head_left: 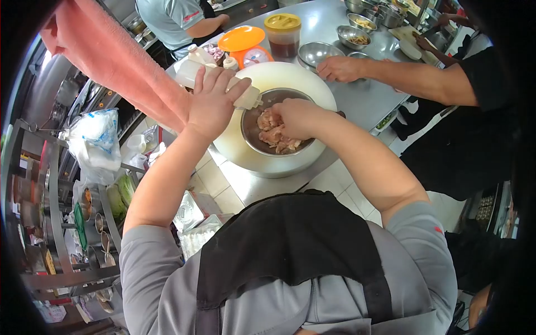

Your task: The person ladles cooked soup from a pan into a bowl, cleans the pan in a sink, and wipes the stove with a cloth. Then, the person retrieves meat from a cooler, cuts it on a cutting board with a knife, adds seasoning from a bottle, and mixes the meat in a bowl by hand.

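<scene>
A metal bowl (249,137) with pieces of raw meat (272,135) in it stands on a round, pale cutting board (245,163). My right hand (300,118) reaches into the bowl at its right side, fingers bent down onto the meat; the fingertips are hidden. At the bowl's upper left, my left hand (215,106) is beside a translucent white container (245,98), tilted toward the bowl. Its fingers are spread over the container's top side. Whether that palm grips it is not clear.
Behind the board are a yellow-lidded tub (282,36), an orange lid (242,38), an empty metal bowl (319,54) and white bottles. A co-worker's arm (413,78) reaches in from the right. Pink cloth (120,61) hangs at upper left; a shelf rack stands left.
</scene>
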A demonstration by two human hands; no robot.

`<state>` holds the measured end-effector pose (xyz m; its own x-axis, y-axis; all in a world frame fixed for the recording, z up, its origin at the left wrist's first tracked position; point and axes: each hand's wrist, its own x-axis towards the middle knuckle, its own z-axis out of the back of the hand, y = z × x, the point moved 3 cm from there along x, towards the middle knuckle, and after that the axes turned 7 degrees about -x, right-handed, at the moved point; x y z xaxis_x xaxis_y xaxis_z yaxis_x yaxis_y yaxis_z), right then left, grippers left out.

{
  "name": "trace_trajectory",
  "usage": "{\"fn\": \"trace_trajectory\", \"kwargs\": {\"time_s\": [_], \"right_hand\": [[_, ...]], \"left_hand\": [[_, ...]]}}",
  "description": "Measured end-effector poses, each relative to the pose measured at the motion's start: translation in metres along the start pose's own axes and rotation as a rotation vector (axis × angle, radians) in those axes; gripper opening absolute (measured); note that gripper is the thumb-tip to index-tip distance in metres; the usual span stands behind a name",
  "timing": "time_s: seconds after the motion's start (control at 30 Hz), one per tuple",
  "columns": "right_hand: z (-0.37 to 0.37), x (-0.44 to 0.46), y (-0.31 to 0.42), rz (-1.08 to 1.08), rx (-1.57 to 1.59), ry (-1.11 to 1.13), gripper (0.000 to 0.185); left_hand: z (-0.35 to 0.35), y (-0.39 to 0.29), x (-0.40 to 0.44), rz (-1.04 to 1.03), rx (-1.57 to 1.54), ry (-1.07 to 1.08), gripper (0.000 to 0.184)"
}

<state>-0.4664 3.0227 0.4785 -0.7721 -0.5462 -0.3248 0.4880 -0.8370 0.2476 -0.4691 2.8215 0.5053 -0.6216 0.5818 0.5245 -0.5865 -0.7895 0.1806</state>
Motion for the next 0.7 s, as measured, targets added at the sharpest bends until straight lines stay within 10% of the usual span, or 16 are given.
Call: {"fn": "trace_trajectory", "kwargs": {"time_s": [0.2,0.3,0.43,0.7], "right_hand": [[-0.003,-0.007,0.004,0.019,0.049,-0.26,0.056],[-0.002,-0.002,0.017,0.057,-0.026,-0.042,0.06],[-0.012,0.015,0.017,0.134,-0.218,-0.049,0.031],[-0.001,0.006,0.001,0.04,-0.185,-0.015,0.039]], "left_hand": [[-0.017,0.034,-0.016,0.604,-0.578,-0.262,0.064],[-0.04,0.068,-0.02,1.018,-0.773,-0.47,0.072],[-0.062,0.095,-0.01,1.097,-0.365,-0.593,0.08],[-0.102,0.111,-0.028,1.306,-0.434,-0.415,0.076]]}}
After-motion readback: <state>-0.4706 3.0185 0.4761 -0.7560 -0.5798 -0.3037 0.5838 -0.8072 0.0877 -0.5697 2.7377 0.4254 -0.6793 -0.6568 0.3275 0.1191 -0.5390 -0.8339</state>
